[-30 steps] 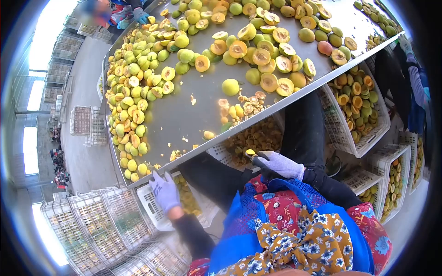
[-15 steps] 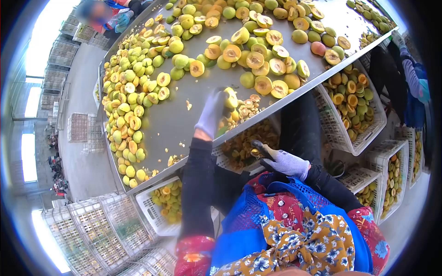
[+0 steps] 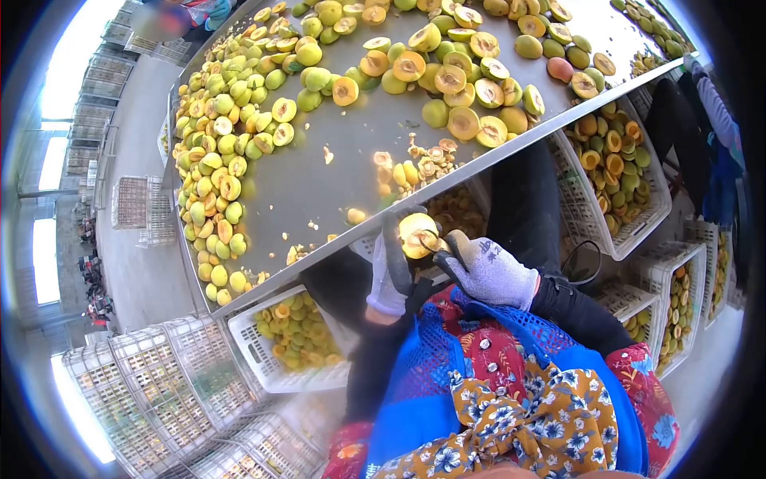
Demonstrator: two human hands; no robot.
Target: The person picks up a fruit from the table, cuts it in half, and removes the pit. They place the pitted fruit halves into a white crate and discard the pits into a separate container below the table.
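Note:
My left hand (image 3: pixel 388 267), in a pale glove with dark fingers, grips a halved yellow peach (image 3: pixel 416 235), its cut face turned up. My right hand (image 3: pixel 491 273), gloved the same way, closes around a small pitting tool (image 3: pixel 436 242) whose thin curved tip meets the cut face. Most of the tool is hidden by the fingers. Both hands are in front of the metal table's edge, over a crate of scraps (image 3: pixel 459 211). On the table beyond lies a small heap of pits and scraps (image 3: pixel 431 164).
Many green-yellow peaches (image 3: pixel 231 144), whole and halved, lie along the metal table (image 3: pixel 307 188). Crates of fruit stand at the left (image 3: pixel 295 331) and right (image 3: pixel 614 172). Stacked crates (image 3: pixel 167 391) stand lower left. Other people are at the upper left and right (image 3: pixel 722 152).
My left hand has come back from the table with the peach half and brought it to my right hand. The tool's tip now meets the fruit.

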